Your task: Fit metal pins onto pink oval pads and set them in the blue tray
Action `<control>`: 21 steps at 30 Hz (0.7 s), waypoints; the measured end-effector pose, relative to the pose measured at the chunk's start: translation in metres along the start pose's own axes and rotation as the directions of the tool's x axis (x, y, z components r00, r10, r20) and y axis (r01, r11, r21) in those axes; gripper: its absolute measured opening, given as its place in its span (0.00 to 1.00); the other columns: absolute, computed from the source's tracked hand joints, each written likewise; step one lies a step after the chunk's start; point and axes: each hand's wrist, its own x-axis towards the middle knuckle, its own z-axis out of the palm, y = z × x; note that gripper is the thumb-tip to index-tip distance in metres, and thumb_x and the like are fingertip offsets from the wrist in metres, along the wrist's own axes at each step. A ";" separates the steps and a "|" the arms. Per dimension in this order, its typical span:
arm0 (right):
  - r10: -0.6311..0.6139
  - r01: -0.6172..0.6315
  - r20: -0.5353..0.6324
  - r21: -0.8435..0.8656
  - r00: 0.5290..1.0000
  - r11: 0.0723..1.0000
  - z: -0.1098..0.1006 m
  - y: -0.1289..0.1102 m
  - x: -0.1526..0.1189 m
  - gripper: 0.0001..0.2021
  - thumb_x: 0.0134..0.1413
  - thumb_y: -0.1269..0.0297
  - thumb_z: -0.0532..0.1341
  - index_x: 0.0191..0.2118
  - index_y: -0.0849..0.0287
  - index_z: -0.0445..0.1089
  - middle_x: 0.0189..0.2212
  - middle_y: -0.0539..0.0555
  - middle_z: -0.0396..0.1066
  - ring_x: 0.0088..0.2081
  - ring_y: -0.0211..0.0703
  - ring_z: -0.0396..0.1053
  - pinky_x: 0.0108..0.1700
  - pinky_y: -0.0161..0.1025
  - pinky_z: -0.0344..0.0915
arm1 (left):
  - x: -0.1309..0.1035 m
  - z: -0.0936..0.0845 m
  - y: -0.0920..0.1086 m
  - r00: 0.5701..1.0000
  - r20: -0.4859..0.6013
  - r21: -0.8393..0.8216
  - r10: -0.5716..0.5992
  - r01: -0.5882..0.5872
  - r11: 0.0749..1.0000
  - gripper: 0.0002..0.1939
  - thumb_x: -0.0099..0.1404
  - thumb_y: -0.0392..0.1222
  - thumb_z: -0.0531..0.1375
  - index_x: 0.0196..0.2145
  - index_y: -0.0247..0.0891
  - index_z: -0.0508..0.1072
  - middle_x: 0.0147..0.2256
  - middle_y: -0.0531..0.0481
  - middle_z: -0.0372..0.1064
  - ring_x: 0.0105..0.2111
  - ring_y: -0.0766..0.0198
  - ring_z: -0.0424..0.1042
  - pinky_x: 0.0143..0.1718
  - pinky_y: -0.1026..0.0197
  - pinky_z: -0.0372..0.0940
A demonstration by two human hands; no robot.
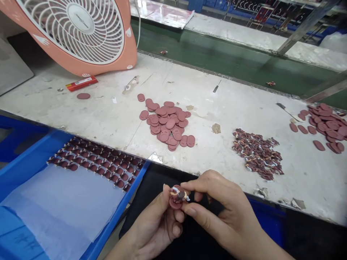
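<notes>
Between my two hands, low in the head view, is a small figure (180, 195) in brown, white and orange on a reddish-brown oval disc (175, 205). My left hand (159, 220) pinches the disc from the left, thumb at its edge and fingers curled beneath. The thumb and index finger of my right hand (217, 206) close on the figure's right side. On the worktable (200, 108) lies a pile of oval discs (170, 123), with a heap of small brown figures (257, 153) to its right.
A blue crate (139, 184) at lower left holds rows of figures on discs (100, 162) and white sheet (67, 195). An orange fan (130, 43) stands at the back left, near a red box (81, 83). More discs (328, 124) lie far right. Behind runs a green belt (217, 54).
</notes>
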 end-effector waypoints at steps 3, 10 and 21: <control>0.032 -0.033 0.034 0.032 0.999 0.999 0.002 0.000 0.001 0.09 0.60 0.64 0.64 0.47 0.52 0.73 0.30 0.46 0.71 0.33 0.33 0.69 0.35 0.31 0.66 | 0.002 -0.001 0.001 0.999 0.028 0.021 0.024 -0.024 0.999 0.16 0.49 0.48 0.73 0.25 0.30 0.81 0.19 0.51 0.76 0.18 0.73 0.74 0.16 0.75 0.69; 0.049 -0.050 0.026 0.047 0.998 0.998 -0.005 0.000 0.000 0.11 0.62 0.66 0.62 0.50 0.52 0.71 0.36 0.47 0.73 0.38 0.33 0.71 0.40 0.30 0.68 | 0.001 -0.004 0.000 0.997 0.063 0.100 0.034 -0.040 0.994 0.18 0.53 0.51 0.71 0.31 0.30 0.82 0.25 0.48 0.78 0.20 0.74 0.73 0.18 0.75 0.69; -0.292 0.242 -0.157 -0.276 0.943 0.930 0.012 0.001 0.005 0.11 0.56 0.77 0.63 0.44 0.61 0.72 0.32 0.52 0.74 0.34 0.36 0.71 0.35 0.32 0.71 | -0.012 0.005 0.004 0.861 0.016 0.450 0.509 -0.461 0.765 0.22 0.49 0.54 0.72 0.40 0.41 0.81 0.33 0.49 0.76 0.28 0.66 0.72 0.23 0.70 0.69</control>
